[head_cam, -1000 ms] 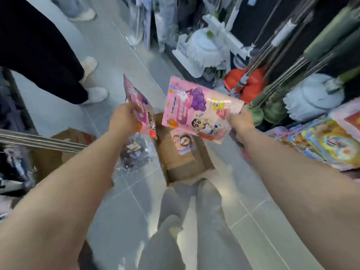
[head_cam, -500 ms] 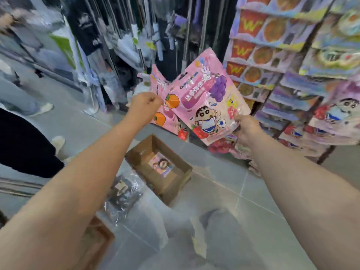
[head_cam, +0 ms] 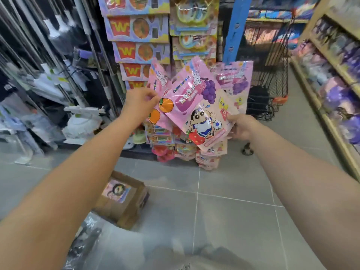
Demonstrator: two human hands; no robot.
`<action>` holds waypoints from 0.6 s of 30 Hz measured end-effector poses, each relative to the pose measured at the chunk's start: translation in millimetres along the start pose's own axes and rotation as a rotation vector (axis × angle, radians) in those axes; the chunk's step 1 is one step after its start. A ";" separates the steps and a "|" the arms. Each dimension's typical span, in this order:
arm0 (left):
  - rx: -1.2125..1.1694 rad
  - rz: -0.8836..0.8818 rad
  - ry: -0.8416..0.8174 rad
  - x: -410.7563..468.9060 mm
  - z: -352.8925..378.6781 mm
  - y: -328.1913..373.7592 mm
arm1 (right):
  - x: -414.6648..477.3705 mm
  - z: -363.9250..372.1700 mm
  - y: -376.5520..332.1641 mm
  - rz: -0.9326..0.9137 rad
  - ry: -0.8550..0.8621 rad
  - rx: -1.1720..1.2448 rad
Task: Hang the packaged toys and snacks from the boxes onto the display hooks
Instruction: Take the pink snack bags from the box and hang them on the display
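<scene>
Snack pouches (head_cam: 196, 106) fanned between both hands: right hand (head_cam: 240, 126) grips their lower corner, left hand (head_cam: 141, 103) pinches the left edge; long axes point up toward the far display rack (head_cam: 140, 30).

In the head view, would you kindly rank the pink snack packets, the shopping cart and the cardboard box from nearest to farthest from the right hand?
1. Pink snack packets: gripped in the right hand.
2. Shopping cart: just beyond it, upper right.
3. Cardboard box: on the floor, lower left.
</scene>
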State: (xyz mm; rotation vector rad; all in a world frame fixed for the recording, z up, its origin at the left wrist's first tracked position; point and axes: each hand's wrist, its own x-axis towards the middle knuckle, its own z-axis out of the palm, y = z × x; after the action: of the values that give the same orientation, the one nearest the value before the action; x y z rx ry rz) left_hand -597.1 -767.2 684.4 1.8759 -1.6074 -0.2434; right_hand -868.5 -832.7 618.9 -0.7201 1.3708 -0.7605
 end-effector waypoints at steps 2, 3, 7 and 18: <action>0.017 0.077 -0.057 8.3 19.0 27.5 | 3.5 -24.8 -10.1 0.007 0.091 -0.144; 0.050 0.128 -0.089 11.9 28.6 41.3 | 2.9 -32.0 -18.8 -0.058 0.161 -0.196; 0.220 0.328 -0.217 23.1 61.4 89.2 | 0.0 -43.0 -53.7 -0.436 0.202 -0.329; 0.170 0.513 -0.432 114.2 97.2 123.0 | 36.4 -84.7 -124.8 -0.684 0.158 -0.877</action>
State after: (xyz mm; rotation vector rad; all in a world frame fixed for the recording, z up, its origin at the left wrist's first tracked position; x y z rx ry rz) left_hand -722.5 -913.0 710.3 1.5201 -2.4072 -0.3074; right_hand -957.9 -934.9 694.0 -1.9162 1.6104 -0.7219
